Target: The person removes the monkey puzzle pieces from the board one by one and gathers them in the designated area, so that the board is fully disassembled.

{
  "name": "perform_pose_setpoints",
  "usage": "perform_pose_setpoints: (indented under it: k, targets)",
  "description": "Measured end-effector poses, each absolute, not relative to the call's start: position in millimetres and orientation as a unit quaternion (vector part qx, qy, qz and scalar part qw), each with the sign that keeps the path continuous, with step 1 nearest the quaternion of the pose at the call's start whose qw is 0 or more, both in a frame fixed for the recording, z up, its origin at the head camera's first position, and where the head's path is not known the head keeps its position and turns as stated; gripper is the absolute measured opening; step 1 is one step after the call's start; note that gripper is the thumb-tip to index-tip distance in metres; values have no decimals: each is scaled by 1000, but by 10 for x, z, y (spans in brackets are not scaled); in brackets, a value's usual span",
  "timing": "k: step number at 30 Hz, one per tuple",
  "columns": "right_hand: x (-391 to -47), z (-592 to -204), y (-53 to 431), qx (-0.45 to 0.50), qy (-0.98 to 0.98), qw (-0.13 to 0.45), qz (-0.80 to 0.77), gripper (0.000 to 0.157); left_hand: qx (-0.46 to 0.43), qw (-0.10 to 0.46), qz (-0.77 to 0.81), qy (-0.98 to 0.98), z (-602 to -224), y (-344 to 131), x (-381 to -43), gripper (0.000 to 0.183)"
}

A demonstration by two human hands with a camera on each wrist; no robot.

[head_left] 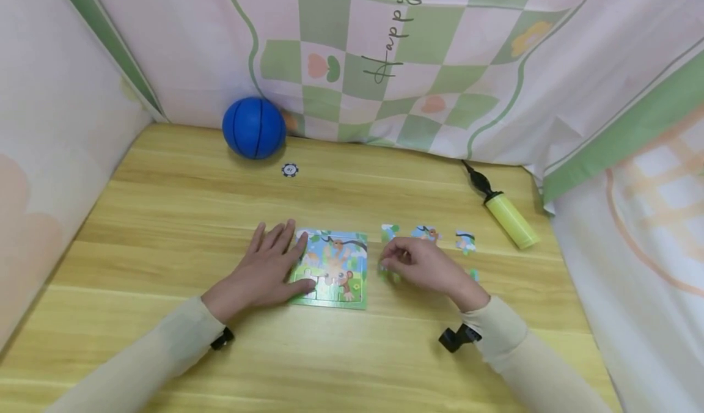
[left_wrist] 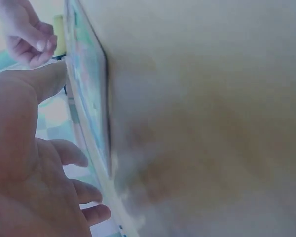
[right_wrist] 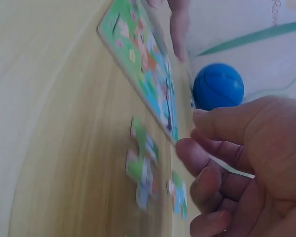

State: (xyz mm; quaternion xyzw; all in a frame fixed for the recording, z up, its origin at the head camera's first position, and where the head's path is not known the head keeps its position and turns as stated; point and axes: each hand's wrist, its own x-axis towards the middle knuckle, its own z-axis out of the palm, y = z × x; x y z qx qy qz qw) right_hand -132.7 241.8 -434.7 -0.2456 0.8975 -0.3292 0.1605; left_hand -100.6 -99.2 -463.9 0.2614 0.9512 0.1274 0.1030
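Observation:
A square jigsaw board (head_left: 352,260) with a monkey picture lies on the table. My left hand (head_left: 269,269) is spread at its left side, with the thumb and index finger reaching over the board's left edge. To the right of the board, my right hand (head_left: 420,266) hovers over loose jigsaw pieces, its fingers loosely curled. In the right wrist view nothing shows between thumb and fingertips, and loose pieces (right_wrist: 141,170) lie on the table just beyond them. Other pieces, one green and blue (head_left: 390,231) and one with a branch (head_left: 465,241), lie behind the hand, which partly hides the group.
A blue ball (head_left: 254,128) stands at the back left, with a round black-and-white token (head_left: 289,170) near it. At the back right lies a yellow hand pump (head_left: 508,217) with a black end. A patterned curtain (head_left: 374,65) borders the wooden table (head_left: 308,364).

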Motion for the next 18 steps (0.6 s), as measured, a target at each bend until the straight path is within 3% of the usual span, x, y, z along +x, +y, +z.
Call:
perform_pose_setpoints:
  k: [9, 18]
  targets:
    - [-1341, -4343, 2049, -272, 890, 170, -323, 26, 320, 111, 122, 933, -4583, -689, -945, 82]
    - [-1212, -4428, 1894, -331, 896, 160, -248, 31, 329, 133, 69, 932, -4638, -593, -795, 67]
